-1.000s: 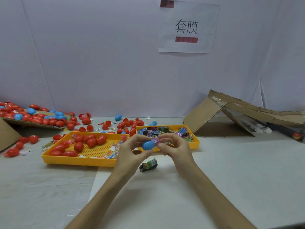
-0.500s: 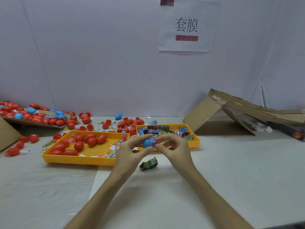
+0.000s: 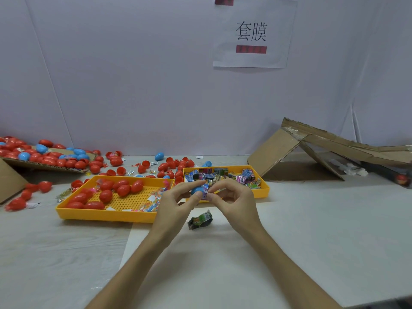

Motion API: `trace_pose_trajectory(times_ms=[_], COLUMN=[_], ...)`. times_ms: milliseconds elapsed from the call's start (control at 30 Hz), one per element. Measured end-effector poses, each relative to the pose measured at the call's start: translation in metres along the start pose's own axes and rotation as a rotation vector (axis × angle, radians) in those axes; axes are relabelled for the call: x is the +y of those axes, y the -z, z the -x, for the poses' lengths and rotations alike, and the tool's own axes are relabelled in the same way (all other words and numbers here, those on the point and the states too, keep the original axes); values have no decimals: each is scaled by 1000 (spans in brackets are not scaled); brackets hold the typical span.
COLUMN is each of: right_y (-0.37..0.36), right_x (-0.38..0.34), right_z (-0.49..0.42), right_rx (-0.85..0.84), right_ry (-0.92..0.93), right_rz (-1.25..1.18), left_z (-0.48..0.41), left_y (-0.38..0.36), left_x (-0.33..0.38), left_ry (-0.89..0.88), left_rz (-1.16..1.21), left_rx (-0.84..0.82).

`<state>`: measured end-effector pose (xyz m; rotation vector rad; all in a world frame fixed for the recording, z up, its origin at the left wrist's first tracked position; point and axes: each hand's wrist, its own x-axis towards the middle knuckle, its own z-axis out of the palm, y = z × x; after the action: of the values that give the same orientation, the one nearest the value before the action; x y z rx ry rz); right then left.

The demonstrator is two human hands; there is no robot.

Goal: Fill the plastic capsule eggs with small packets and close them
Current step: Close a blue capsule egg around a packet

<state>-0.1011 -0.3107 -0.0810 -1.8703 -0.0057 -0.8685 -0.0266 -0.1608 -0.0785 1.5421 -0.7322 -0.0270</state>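
Observation:
My left hand [image 3: 176, 202] holds a blue capsule egg half [image 3: 197, 190] between thumb and fingers above the table. My right hand [image 3: 234, 200] pinches a small pink and blue packet [image 3: 207, 191] at the egg's open end. The packet sits partly inside the egg. A dark green packet [image 3: 200, 220] lies on the table just below both hands. Behind the hands, a yellow tray [image 3: 264, 188] holds several colourful packets.
A larger yellow tray [image 3: 104, 216] at left holds red eggs and sweets. Loose red and blue eggs [image 3: 95, 168] are scattered behind it and on a cardboard sheet [image 3: 44, 167] at far left. Folded cardboard [image 3: 312, 150] stands at the right.
The packet has gone further into the blue egg, and less of the egg shows between my fingers. Both hands stay in about the same place.

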Motion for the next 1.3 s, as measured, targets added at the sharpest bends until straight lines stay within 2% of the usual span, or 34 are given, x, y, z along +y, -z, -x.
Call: trace_pose_trajectory(times_ms=[633,1067,1300], right_y=[-2,-3,-3], right_x=[-1,-3,-2], right_z=[1,3,2], right_rx=[-66,-40,-33], right_ry=[-25,105,100], right_rz=[4,112,82], left_z=[1,0,0], left_y=[1,1,0], left_x=[-1,-3,-3], left_ry=[29,58,68], left_rz=[6,0,12], left_rx=[-19,-4,-18])
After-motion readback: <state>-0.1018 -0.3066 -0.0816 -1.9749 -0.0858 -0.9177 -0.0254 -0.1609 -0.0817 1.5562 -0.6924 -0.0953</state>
